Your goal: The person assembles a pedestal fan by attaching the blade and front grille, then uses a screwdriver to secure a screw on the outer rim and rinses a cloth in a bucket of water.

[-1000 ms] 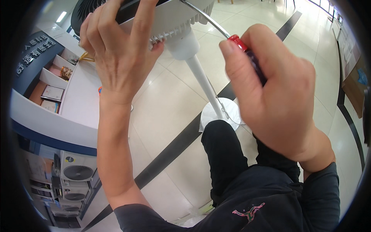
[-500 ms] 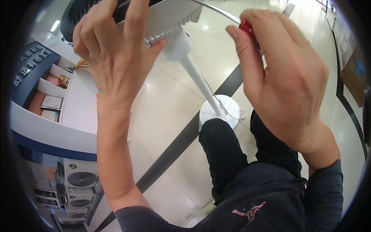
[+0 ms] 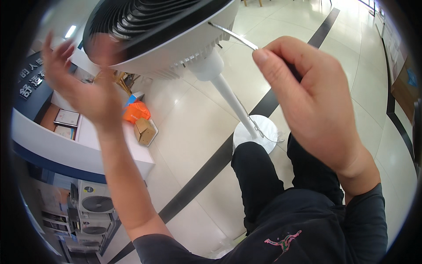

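A white pedestal fan with a black ringed grille tilts at the upper left. Its white pole runs down to a round white base beside my knees. My right hand is closed round a screwdriver, whose handle is hidden in the fingers. The metal shaft points left, with its tip at the side of the fan's head; whether it touches cannot be made out. My left hand is blurred, its fingers spread and holding nothing, near the grille's left edge.
A white counter with shelves curves along the left, bearing an orange bag and a brown cardboard box. Air-conditioner units stand at the lower left. A cord lies over the fan's base. A dark stripe crosses the tiled floor.
My left hand has let go of the fan's head and moved left, its fingers spreading. The fan's head shows lower in view. My right hand has come lower with the screwdriver.
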{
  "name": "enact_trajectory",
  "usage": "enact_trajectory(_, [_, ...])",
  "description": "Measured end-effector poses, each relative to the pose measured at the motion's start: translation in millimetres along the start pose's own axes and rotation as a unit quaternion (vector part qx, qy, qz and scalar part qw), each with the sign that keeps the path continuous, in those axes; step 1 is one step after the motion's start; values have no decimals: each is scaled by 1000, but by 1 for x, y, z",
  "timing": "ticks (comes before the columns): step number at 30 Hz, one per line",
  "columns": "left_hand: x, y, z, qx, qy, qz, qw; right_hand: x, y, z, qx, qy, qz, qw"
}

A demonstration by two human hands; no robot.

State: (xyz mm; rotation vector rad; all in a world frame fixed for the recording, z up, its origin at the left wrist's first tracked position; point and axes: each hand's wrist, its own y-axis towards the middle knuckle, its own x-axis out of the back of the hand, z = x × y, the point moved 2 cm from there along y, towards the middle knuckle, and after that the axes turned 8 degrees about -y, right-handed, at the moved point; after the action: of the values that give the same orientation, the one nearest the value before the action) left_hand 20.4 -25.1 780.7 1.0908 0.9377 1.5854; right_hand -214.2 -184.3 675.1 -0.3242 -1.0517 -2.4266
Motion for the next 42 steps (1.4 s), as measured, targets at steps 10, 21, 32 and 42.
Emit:
enact_trajectory(10, [-34,29,151,579,-529,81,615,-2,-11,-2,225,-366,-98,898])
enact_trajectory(21, [-37,29,148,506,-610,97,602,-7,5,-12,176,-194,-32,965])
enact_trajectory(32, [-28,29,145,498,-530,62,684,-4,3,0,105,-113,-41,987])
enact_trajectory(42, [-24,30,135,503,-529,76,680,15,18,0,-61,104,95,988])
